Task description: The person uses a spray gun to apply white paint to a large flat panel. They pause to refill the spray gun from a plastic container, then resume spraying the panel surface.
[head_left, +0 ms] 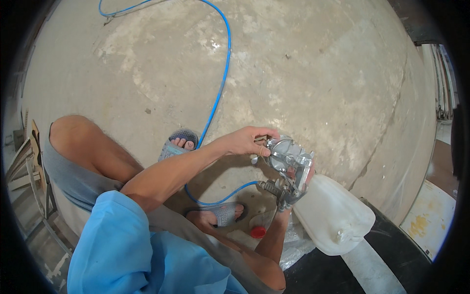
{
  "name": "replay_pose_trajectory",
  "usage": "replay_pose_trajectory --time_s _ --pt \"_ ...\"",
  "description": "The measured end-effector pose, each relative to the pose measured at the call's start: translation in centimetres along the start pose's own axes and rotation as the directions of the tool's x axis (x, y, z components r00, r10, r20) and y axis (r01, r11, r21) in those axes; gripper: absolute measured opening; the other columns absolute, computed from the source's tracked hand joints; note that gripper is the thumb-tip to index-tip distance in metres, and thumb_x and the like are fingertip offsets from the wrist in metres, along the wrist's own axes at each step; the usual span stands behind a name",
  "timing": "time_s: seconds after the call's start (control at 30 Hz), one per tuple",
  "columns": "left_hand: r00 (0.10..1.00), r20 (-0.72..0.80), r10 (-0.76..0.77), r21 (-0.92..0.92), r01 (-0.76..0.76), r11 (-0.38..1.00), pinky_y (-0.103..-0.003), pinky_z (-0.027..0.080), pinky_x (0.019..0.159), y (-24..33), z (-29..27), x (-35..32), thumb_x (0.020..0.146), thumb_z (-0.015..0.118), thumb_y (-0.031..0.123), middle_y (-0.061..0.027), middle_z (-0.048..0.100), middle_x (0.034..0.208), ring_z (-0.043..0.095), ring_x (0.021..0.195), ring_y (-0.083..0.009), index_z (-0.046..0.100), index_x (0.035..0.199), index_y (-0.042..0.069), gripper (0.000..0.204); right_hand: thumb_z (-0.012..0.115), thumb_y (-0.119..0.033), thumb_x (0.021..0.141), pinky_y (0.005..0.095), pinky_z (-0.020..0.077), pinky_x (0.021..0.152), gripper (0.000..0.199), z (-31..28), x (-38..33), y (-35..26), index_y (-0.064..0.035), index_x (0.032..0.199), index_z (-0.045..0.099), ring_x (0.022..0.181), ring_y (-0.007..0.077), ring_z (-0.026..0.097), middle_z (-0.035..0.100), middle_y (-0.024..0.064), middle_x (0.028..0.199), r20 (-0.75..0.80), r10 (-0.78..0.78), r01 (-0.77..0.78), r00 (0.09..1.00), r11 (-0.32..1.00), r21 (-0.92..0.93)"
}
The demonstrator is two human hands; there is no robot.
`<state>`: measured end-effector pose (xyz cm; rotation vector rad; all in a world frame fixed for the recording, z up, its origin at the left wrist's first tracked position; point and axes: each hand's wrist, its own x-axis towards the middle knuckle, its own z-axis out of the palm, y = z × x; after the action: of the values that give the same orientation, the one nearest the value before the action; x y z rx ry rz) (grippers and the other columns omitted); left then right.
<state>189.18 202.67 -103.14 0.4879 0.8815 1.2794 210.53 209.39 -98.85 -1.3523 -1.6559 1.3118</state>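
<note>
Right of centre: left hand's [246, 141] grip pinching metal spray gun's [290, 159] cup edge; right hand's [296, 195] grip closed round handle.

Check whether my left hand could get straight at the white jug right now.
Probably not: your left hand is busy at the spray gun, and the gun and your right hand appear to sit between it and the white jug.

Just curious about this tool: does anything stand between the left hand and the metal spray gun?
Nothing visible: the left hand touches the metal spray gun. The blue hose passes beneath the left forearm, not between them.
</note>
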Motion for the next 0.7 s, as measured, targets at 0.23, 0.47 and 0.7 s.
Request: replay_pose_trajectory --time_s 0.23,0.47,0.7 --pt "0.996 0.028 0.090 0.453 -0.093 0.887 -0.039 0.046 0.103 1.3 -0.1 0.5 0.077 0.082 0.013 -0.0061 0.055 0.136 0.051 0.126 -0.0230 0.059 0.133 0.011 0.060 0.062 -0.014 0.093 0.0328 0.0485 0.094 0.064 -1.6 1.0 -1.9 0.0015 0.148 0.033 0.113 0.0208 0.059 0.056 0.0175 0.129 0.204 0.148 -0.155 0.968 0.988 0.019" --pt "0.997 0.059 0.047 0.382 -0.066 0.922 -0.038 0.045 0.104 1.2 -0.8 0.6 0.078 0.082 0.014 -0.0087 0.051 0.143 0.047 0.132 -0.0229 0.058 0.134 0.012 0.060 0.063 -0.004 0.090 0.0289 0.0498 0.090 0.064 -1.7 2.6 -2.5 0.0013 0.147 0.035 0.105 0.0186 0.062 0.058 0.0134 0.124 0.230 0.168 -0.151 0.959 0.985 -0.089" --pt "0.898 -0.422 0.125 0.277 -0.003 0.961 -0.037 0.043 0.102 1.6 6.7 1.0 0.097 0.061 0.031 -0.0146 0.058 0.130 0.056 0.120 -0.0287 0.057 0.130 0.003 0.044 0.064 -0.001 0.086 0.0262 0.0503 0.084 0.067 -0.5 3.4 -4.3 0.0010 0.147 0.035 0.097 0.0162 0.062 0.058 0.0101 0.115 0.145 0.295 -0.288 0.944 0.955 -0.069"
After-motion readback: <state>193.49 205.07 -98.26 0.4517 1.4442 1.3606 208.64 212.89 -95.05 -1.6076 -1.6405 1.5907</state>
